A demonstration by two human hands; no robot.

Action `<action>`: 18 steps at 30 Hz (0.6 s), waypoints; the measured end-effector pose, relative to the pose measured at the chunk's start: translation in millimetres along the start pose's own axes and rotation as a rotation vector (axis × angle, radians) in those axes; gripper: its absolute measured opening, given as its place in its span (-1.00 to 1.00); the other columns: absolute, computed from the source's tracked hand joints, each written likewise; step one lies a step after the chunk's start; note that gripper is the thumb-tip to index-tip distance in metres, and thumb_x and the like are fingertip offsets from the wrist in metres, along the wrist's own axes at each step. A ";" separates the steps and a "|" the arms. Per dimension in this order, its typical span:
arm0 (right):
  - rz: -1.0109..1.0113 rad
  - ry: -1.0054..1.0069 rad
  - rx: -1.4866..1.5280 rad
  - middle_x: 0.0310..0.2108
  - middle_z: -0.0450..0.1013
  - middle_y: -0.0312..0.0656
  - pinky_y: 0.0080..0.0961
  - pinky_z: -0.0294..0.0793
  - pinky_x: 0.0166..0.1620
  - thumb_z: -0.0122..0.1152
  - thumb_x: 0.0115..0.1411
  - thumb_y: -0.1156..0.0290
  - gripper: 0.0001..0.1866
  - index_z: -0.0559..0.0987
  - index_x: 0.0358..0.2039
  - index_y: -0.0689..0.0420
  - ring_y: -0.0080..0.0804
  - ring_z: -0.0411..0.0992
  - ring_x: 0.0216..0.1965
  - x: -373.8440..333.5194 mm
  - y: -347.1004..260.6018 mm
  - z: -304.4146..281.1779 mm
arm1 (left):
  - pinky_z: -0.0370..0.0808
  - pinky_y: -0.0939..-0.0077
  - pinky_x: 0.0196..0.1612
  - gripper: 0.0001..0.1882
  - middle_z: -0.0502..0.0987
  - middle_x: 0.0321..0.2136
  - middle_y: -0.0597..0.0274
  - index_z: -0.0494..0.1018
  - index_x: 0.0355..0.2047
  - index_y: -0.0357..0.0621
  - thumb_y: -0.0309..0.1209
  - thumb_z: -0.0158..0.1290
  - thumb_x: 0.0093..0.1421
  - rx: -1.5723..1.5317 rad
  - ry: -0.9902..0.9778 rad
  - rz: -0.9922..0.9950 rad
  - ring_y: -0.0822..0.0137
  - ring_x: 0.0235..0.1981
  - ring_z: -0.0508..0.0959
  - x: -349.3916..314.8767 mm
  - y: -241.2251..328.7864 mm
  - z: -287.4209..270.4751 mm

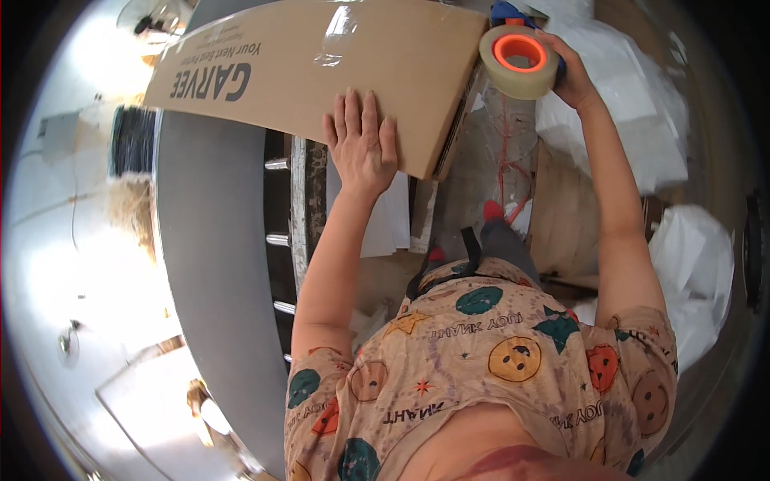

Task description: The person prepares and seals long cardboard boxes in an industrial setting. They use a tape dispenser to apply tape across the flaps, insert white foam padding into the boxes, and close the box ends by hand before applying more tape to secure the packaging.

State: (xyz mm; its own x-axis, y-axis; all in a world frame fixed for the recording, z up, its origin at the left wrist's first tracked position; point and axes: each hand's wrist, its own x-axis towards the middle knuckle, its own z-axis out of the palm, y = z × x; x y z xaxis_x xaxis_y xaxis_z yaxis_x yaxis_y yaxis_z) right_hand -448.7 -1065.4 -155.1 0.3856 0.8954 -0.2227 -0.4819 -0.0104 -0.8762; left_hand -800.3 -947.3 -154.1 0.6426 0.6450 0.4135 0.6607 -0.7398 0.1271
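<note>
A long brown cardboard box [313, 104] with dark print lies across the top of the head view. My left hand [362, 152] rests palm down on its near part, fingers stretched out and holding nothing. Strips of clear tape [333, 36] shine on the box's upper face. Beyond the box's right end, my right hand [571, 76] grips a tape dispenser [507, 78] with blue parts and a wide roll of clear tape on an orange core. The roll hangs close to the box's edge. Part of the dispenser's handle is hidden behind the roll and my fingers.
A grey conveyor belt [212, 240] curves along the left, with metal rollers [278, 240] and a worn rail [301, 192] beside it. White plastic wrapping [626, 112] is heaped at the right. Red string [505, 152] lies on the floor near my feet.
</note>
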 end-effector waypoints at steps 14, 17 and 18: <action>-0.092 -0.034 -0.190 -0.16 0.50 -0.24 -0.64 0.40 -0.13 0.22 0.18 0.20 -0.51 0.50 0.04 0.24 -0.66 0.38 -0.17 -177.8 186.8 225.3 | -0.21 -0.10 0.30 -0.40 0.10 0.26 -0.18 0.25 0.21 -0.07 0.02 -0.26 0.30 -0.156 -0.115 0.213 -0.15 0.31 0.01 9.6 -24.0 -4.4; 0.056 -0.030 0.117 -0.11 0.50 -0.22 -0.62 0.38 -0.05 0.22 0.14 0.20 -0.58 0.55 -0.03 0.15 -0.57 0.42 -0.13 -156.2 167.5 226.8 | -0.17 0.02 0.32 -0.39 0.22 0.21 -0.12 0.32 0.16 -0.06 0.07 -0.20 0.26 -0.446 -0.315 0.181 -0.07 0.31 0.05 20.8 -21.0 -25.2; 0.009 -0.019 0.156 -0.11 0.49 -0.23 -0.59 0.36 -0.02 0.23 0.13 0.21 -0.58 0.55 -0.03 0.14 -0.54 0.42 -0.11 -151.4 175.0 226.0 | -0.13 0.07 0.32 -0.39 0.30 0.15 -0.04 0.36 0.11 -0.11 0.06 -0.15 0.23 -0.543 -0.259 0.365 -0.01 0.30 0.08 16.8 -2.7 -33.8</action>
State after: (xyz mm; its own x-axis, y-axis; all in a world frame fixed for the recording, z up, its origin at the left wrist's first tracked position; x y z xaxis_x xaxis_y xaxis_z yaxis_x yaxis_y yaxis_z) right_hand -769.3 -1102.2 -178.1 0.3662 0.9040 -0.2207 -0.6020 0.0494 -0.7970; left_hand -804.4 -940.9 -117.0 0.9029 0.3120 0.2956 0.1414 -0.8651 0.4812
